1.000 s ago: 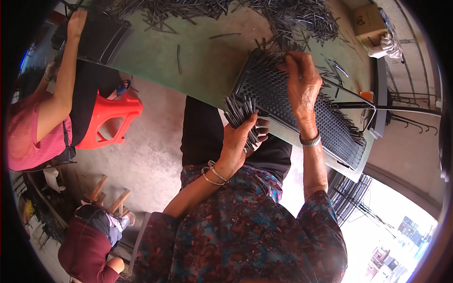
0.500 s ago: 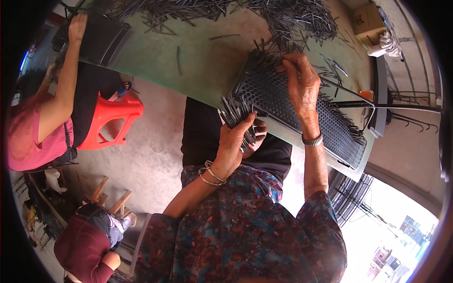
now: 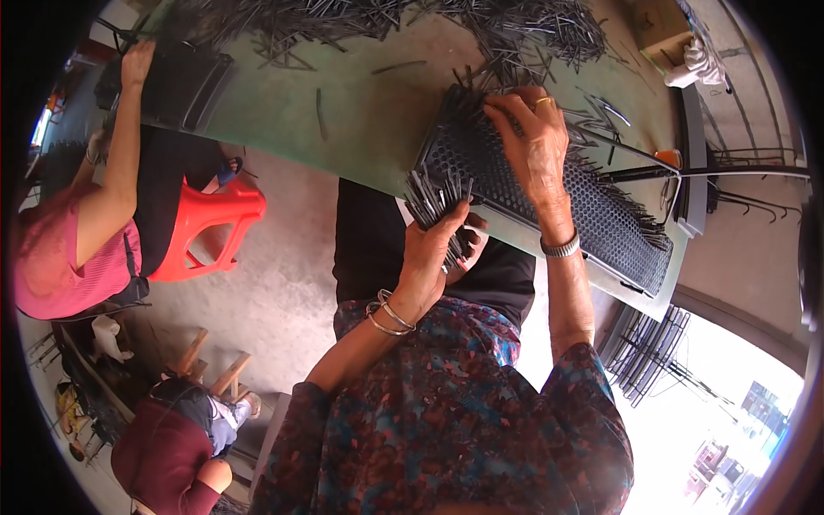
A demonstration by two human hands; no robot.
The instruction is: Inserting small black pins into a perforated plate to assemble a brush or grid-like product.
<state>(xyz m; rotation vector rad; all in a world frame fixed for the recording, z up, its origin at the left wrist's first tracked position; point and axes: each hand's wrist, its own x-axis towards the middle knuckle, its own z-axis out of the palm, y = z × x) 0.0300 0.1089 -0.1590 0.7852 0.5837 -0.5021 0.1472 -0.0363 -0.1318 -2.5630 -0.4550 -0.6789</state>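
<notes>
A black rectangular perforated tray is holding thin black sticks; the left hand is grasping a splayed bundle, the right hand curling, grip unclear

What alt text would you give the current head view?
The left hand grips a bundle of thin black sticks while the right hand is at the far edge of a black perforated tray on a green table. More sticks lie heaped across the table's far side; a co-worker in pink is at the left, by a red stool.
</notes>
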